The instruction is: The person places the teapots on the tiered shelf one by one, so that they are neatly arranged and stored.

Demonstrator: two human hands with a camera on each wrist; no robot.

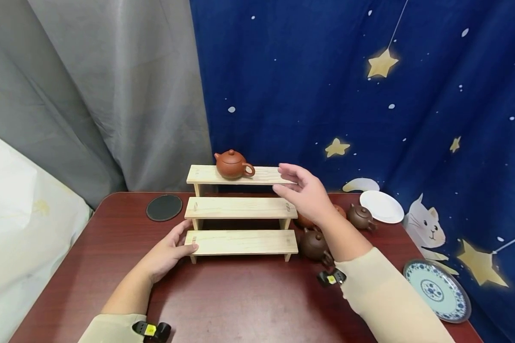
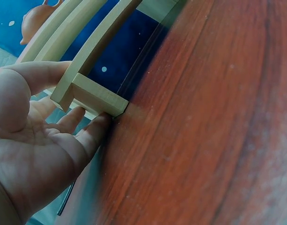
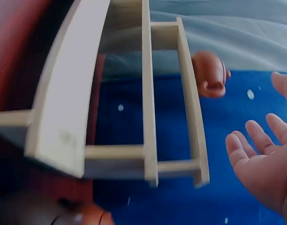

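Observation:
A three-step pale wooden rack stands on the table, with a reddish-brown teapot on the left part of its top step. My left hand holds the left end of the lowest step; the left wrist view shows the thumb on the board and fingers by its end support. My right hand is raised near the right end of the top step, fingers spread and slightly bent, holding nothing. In the right wrist view that hand is apart from the rack and the teapot.
Right of the rack sit dark brown teapots and a reddish one, partly behind my right arm. A white plate and a blue-patterned plate lie further right. A black round mat lies left of the rack.

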